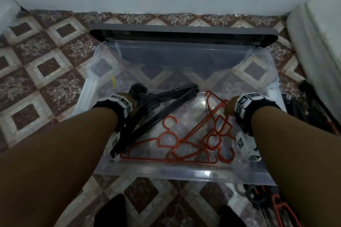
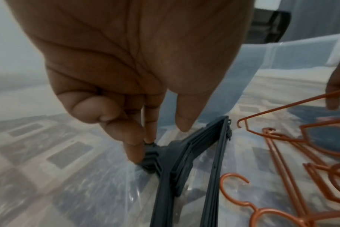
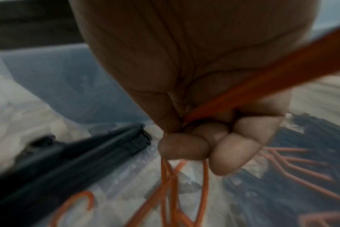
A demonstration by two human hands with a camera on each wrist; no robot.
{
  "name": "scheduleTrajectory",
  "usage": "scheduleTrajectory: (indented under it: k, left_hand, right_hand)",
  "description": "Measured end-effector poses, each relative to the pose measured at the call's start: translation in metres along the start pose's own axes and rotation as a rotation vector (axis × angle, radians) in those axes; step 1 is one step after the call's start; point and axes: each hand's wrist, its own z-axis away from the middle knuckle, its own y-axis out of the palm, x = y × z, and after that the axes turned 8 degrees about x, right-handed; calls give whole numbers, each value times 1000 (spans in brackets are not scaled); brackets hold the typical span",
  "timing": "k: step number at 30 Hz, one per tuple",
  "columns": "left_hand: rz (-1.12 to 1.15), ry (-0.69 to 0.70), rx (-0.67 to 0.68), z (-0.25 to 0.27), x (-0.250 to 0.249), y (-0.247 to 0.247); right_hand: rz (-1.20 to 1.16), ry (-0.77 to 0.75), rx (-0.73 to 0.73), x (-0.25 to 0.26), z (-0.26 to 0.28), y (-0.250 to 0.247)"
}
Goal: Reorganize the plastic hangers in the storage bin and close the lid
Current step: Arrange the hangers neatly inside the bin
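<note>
Orange hangers (image 1: 184, 145) lie in a messy heap at the near side of the clear bin (image 1: 184, 173), and some are tangled. They still need sorting. More hangers lie on the floor (image 1: 46, 72) by my right side, outside the bin.

My right hand (image 3: 204, 92) is curled tight around the thin bars of a few orange hangers. The bars run under my palm and out between my fingers (image 3: 231, 153).

My left hand (image 2: 126, 69) is a bit further in. My fingers (image 2: 134, 150) pinch the neck of the black hangers (image 1: 156, 107), just below the hooks. My thumb points down beside them and I think it does not touch. These black ones are stacked neatly together, so I think that part is nearly done.

At the far side the grey lid (image 1: 182, 32) is up and open. I have not closed it yet, so I think I am about halfway.
</note>
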Motion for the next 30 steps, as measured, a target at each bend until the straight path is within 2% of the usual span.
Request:
scheduleTrajectory:
  k: [2,3,7,12,15,17,19,21,23,24,26,28,29,30]
  left_hand:
    - [-50,0,-12,14,2,-8]
    - [-63,-4,-14,25,1,-15]
    - [-1,154,-127,84,-18,-48]
    - [22,282,-253,163,-56,-68]
    - [72,322,-363,200,-71,-73]
    - [179,298,-397,215,-72,-74]
    - [310,302,-372,227,-69,-75]
    - [417,351,-362,239,-62,-74]
    - [616,470,-360,248,-56,-67]
    - [735,539,-352,251,-54,-63]
    - [822,622,-339,256,-53,-58]
    - [780,620,-358,258,-54,-59]
    - [770,594,-376,258,-56,-63]
    - [786,559,-395,257,-59,-69]
  right_hand:
    - [144,-31,62,2,12,5]
    - [195,-67,50,3,21,4]
    - [180,-121,-49,6,72,-19]
    - [-284,-191,-264,-2,152,-48]
    - [-432,-277,-251,-4,207,-59]
    - [-613,-405,-269,-6,238,-61]
    - [-845,-534,-279,-7,264,-57]
    - [-1032,-625,-298,-8,276,-49]
    - [-1109,-627,-341,-7,276,-40]
    - [-1104,-601,-378,-7,273,-36]
    - [-961,-485,-501,-8,263,-29]
    - [-675,-295,-627,-8,253,-23]
    - [-578,-247,-675,-4,250,-22]
    - [-536,-267,-713,1,250,-22]
